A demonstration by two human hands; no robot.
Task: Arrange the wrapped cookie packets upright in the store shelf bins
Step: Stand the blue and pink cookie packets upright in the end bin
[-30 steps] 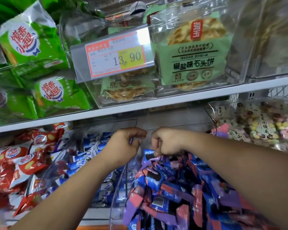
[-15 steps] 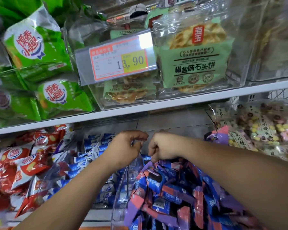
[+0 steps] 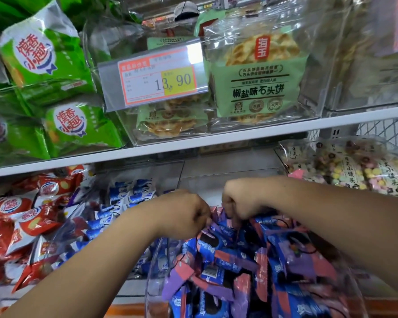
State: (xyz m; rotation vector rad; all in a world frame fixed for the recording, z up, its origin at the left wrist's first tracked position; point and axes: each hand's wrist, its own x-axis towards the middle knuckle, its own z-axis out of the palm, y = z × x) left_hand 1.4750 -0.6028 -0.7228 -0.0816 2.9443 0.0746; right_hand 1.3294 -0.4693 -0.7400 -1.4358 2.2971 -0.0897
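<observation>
So both hands are at the far end of the clear bin (image 3: 152, 269), where the cookie packets (image 3: 239, 260) sit. The right hand (image 3: 241, 199) is curled up, pinching the top edge of a packet. The left hand (image 3: 182, 214) is fisted right beside it, fingertips down in the wrappers, and I can't tell what it's got. Progress-wise, I'd say early days: nearly the whole pile lies slanted and criss-crossed, and hardly any stand upright.
</observation>
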